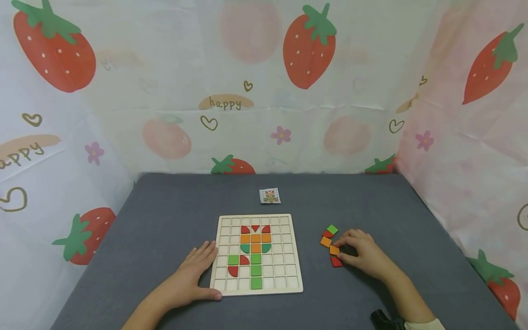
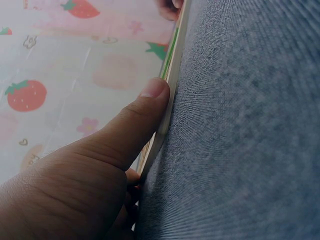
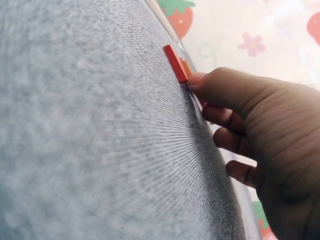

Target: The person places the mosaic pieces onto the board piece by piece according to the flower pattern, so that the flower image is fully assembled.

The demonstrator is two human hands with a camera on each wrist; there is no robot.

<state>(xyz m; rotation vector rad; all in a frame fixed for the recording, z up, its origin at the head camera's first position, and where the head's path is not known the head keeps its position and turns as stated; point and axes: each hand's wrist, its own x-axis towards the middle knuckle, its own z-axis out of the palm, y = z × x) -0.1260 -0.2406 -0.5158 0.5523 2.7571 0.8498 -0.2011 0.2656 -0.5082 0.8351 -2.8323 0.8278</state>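
A pale wooden grid board (image 1: 280,261) lies on the table, with red, orange, teal and green tiles set in its cells. My left hand (image 1: 187,277) rests along the board's left side with fingers spread; the thumb touches its near left corner. In the left wrist view, that thumb (image 2: 155,92) lies against the board's edge. To the right of the board, my right hand (image 1: 363,254) pinches an orange square tile (image 1: 334,250) between thumb and index finger. Close beside it lie a red tile (image 1: 336,262), another orange square (image 1: 326,241) and a green square (image 1: 332,229).
Behind the board lies a small picture card (image 1: 270,196) with a printed tile pattern. Dark grey cloth (image 1: 177,206) covers the table. Strawberry-print curtains (image 1: 173,87) enclose the back and sides. A black strap (image 1: 385,319) sits at the right wrist.
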